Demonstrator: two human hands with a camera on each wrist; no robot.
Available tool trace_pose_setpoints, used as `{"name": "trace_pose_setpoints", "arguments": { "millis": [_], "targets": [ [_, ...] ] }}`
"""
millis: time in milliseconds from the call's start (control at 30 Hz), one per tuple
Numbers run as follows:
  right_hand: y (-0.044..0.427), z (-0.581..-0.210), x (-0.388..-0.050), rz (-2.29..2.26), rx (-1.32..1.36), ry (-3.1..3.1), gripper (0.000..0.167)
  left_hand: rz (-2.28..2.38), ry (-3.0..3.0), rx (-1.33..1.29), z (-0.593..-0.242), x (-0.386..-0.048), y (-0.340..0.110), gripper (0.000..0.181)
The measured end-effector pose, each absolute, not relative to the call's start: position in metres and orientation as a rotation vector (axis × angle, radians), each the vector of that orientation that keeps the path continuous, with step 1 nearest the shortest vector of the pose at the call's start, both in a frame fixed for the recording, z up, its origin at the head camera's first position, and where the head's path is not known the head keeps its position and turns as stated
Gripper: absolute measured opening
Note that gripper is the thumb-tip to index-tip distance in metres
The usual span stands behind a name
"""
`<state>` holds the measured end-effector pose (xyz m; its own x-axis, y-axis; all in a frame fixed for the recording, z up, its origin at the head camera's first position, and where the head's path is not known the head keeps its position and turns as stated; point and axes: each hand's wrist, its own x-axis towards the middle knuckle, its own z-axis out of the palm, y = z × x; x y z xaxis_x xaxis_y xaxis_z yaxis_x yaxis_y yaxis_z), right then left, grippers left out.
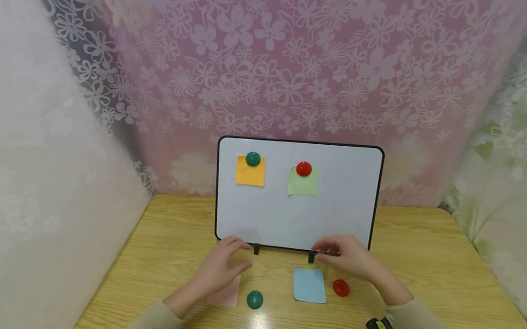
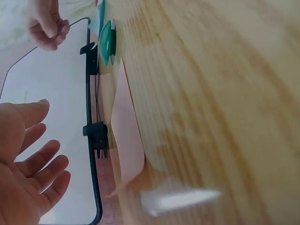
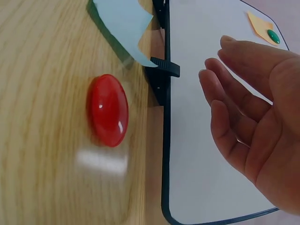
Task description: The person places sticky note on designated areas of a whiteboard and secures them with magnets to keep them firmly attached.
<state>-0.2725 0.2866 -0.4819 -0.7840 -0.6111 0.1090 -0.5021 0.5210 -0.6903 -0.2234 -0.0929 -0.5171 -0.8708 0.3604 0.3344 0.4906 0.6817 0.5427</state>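
Note:
A small whiteboard (image 1: pixel 268 216) with a black frame stands upright on the table. Near its lower left edge hovers my left hand (image 1: pixel 220 267), fingers relaxed and holding nothing. By the lower right edge is my right hand (image 1: pixel 346 254), loosely bent, its fingers free of any object in the right wrist view. A pink sticky note (image 1: pixel 230 296) lies partly hidden under the left hand, with a green magnet (image 1: pixel 255 299) beside it. Below the right hand lie a blue sticky note (image 1: pixel 309 286) and a red magnet (image 1: pixel 341 288).
On the board, a green magnet (image 1: pixel 252 159) sits over an orange note (image 1: pixel 250 176), and a red magnet (image 1: pixel 304 168) over a light green note (image 1: pixel 303 185). Black clip feet (image 1: pixel 257 249) support the board. Floral curtains (image 1: pixel 271 72) surround the wooden table (image 1: pixel 170 224).

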Motion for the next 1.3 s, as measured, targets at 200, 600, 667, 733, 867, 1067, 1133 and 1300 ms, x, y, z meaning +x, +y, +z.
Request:
{"name": "trace_pose_setpoints", "arguments": {
  "millis": [200,600,667,733,867,1067,1133,1300],
  "targets": [
    [0.292,-0.482,-0.265,-1.104,-0.965,2.599,0.022,-1.086,-2.737,-0.627,-0.515,-0.216,-0.110,0.033],
    [0.308,-0.490,-0.259,-1.058,-0.967,2.601,0.027,-1.117,-2.755,-0.528,-0.521,-0.207,-0.139,0.033],
    [0.311,-0.491,-0.258,-1.039,-0.969,2.612,0.026,-1.115,-2.775,-0.506,-0.523,-0.206,-0.143,0.032],
    [0.312,-0.492,-0.256,-1.015,-0.959,2.623,0.025,-1.117,-2.799,-0.485,-0.524,-0.205,-0.147,0.033],
    [0.315,-0.492,-0.253,-0.959,-0.919,2.634,0.025,-1.087,-2.833,-0.469,-0.526,-0.203,-0.152,0.032],
    [0.318,-0.494,-0.251,-0.913,-0.914,2.649,0.022,-0.999,-2.885,-0.458,-0.523,-0.199,-0.155,0.031],
    [0.319,-0.494,-0.249,-0.917,-0.917,2.647,0.022,-0.964,-2.894,-0.461,-0.523,-0.198,-0.155,0.029],
    [0.324,-0.494,-0.246,-0.918,-0.945,2.642,0.023,-0.895,-2.909,-0.457,-0.522,-0.196,-0.156,0.023]
  ]
}}
